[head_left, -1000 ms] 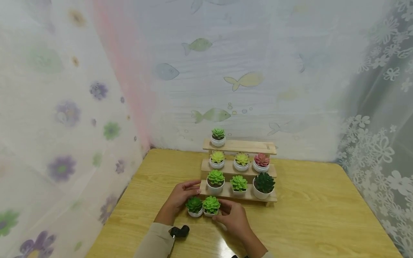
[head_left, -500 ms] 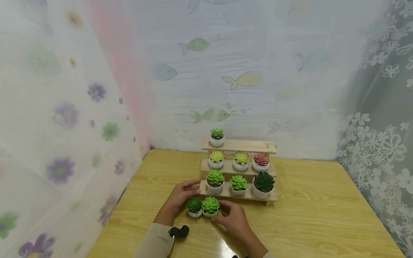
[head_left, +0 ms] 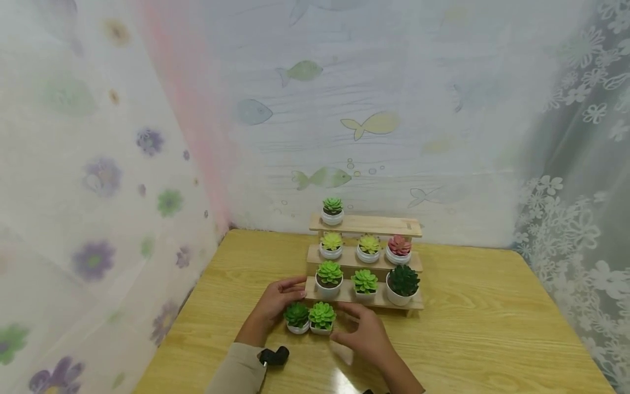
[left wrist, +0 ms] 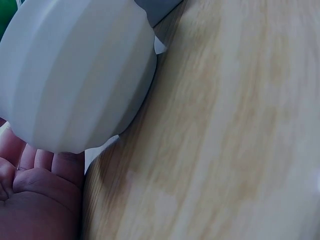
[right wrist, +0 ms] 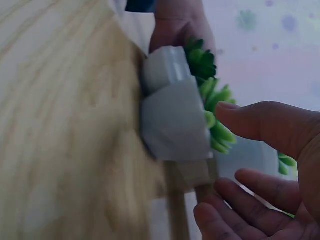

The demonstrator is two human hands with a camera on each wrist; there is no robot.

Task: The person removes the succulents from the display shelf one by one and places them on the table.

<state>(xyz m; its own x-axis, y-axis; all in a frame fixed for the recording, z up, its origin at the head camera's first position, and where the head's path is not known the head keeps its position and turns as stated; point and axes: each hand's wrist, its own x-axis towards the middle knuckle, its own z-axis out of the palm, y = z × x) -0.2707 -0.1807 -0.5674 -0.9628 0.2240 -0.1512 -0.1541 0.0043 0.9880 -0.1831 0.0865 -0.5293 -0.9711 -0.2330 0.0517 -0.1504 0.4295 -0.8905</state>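
Observation:
Two potted succulents stand side by side on the table before the stand: a dark green one (head_left: 297, 314) in a round white pot and a light green one (head_left: 322, 316) in an angular white pot. My left hand (head_left: 272, 304) lies beside the dark green one, fingers extended to the left end of the wooden tiered stand (head_left: 351, 297). In the left wrist view a ribbed white pot (left wrist: 75, 75) partly hides its fingers. Just right of the light green succulent is my right hand (head_left: 365, 334), thumb and fingers spread; the right wrist view shows a gap to the angular pot (right wrist: 175, 122).
The stand's lowest step bears a light green succulent (head_left: 329, 278), another light green one (head_left: 365, 283) and a dark one (head_left: 402, 284). Two yellow-green succulents and a red one (head_left: 399, 249) fill the middle step. One green succulent (head_left: 332, 210) is on top.
My right hand has let go of the light green succulent's pot and drawn slightly to the right, fingers spreading. The left hand and the pots stay in place.

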